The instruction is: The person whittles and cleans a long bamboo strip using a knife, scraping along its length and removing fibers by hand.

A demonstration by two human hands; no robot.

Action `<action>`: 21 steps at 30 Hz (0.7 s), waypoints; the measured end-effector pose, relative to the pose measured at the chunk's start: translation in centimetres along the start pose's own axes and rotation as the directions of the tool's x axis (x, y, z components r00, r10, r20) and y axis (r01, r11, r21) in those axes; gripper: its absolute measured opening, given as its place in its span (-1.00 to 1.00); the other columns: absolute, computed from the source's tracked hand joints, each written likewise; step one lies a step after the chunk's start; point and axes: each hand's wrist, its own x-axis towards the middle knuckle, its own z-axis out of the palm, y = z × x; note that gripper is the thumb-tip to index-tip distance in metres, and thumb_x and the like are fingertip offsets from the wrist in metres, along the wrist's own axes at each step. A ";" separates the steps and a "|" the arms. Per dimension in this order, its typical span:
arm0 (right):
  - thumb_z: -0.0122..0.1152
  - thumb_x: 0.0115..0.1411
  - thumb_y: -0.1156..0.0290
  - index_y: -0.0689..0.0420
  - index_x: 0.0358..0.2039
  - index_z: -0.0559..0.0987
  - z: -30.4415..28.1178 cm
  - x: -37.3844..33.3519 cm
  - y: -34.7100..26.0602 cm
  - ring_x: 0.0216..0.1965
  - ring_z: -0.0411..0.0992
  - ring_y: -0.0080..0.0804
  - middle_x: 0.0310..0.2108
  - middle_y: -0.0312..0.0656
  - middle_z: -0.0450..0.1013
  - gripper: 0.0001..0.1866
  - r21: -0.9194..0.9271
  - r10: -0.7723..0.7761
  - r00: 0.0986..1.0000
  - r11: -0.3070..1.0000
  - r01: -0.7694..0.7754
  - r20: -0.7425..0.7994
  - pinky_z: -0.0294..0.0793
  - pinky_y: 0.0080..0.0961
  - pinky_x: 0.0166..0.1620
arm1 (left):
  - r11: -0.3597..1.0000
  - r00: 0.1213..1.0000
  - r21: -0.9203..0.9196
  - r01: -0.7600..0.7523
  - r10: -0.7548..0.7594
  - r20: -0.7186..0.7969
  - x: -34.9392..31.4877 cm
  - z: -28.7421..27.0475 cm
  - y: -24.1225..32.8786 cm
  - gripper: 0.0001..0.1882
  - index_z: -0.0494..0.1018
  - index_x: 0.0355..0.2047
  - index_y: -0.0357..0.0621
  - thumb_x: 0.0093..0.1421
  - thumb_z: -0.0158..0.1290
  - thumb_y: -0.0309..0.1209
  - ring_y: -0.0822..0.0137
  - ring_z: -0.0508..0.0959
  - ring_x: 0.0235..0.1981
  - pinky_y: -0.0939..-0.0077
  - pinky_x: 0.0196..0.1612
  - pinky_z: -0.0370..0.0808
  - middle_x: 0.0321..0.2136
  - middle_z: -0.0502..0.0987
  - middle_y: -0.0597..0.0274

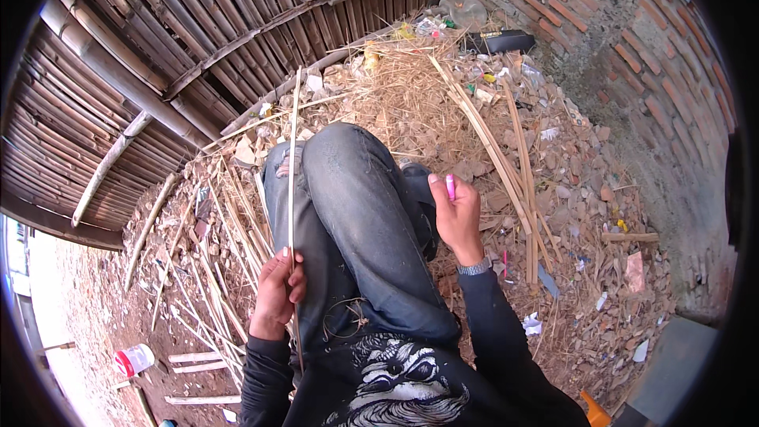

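Note:
My left hand point(278, 285) is closed around a long, thin bamboo strip point(293, 158). The strip stands almost straight up the picture, passing along my left leg, its lower end running down by my dark shirt. To the right of my knees, my right hand point(459, 217) is curled with the thumb up. From it shows the end of a small pink object point(451, 187), its kind hidden by my fingers. Worn jeans point(356, 198) cover my bent legs between the two hands.
Several long split bamboo strips point(498, 150) lie on the rubble at right; more sticks point(209, 300) are scattered at left. A bamboo wall point(237, 0) curves behind, a brick wall point(624, 39) at right. A white and red bucket point(134, 360) lies lower left.

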 end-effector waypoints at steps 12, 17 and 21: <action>0.32 0.19 0.32 0.02 -0.50 0.70 19.5 3.8 -26.1 -0.53 0.60 -0.45 -0.58 -0.31 0.58 -0.85 -0.328 -0.346 0.568 0.551 0.767 0.747 0.47 -0.32 -0.56 | 0.900 0.992 -0.430 0.072 -0.018 0.128 0.9 -5.0 -2.5 -0.67 0.44 -0.17 -0.06 0.54 -0.14 -0.09 0.54 0.21 -0.78 0.62 -0.70 0.12 -0.63 0.28 0.47; 0.37 0.17 0.30 -0.09 -0.53 0.68 24.4 -4.2 -36.5 -0.67 0.44 -0.59 -0.67 -0.46 0.43 -0.87 -0.474 -0.253 0.457 -0.008 0.880 0.853 0.32 -0.44 -0.65 | 0.873 0.998 -0.484 0.067 -0.052 0.045 2.4 -3.2 -1.2 -0.64 0.42 -0.06 -0.09 0.58 -0.23 -0.09 0.49 0.31 -0.70 0.59 -0.60 0.26 -0.59 0.34 0.43; 0.36 0.18 0.29 -0.09 -0.53 0.67 24.4 -9.3 -38.0 -0.69 0.43 -0.58 -0.68 -0.46 0.43 -0.85 -0.312 -0.274 0.277 -0.090 0.946 0.921 0.31 -0.43 -0.66 | 0.799 0.956 -0.591 0.107 0.080 0.282 1.6 -5.7 -2.9 -0.61 0.38 0.05 -0.14 0.62 -0.30 -0.11 0.44 0.39 -0.57 0.51 -0.44 0.43 -0.56 0.33 0.42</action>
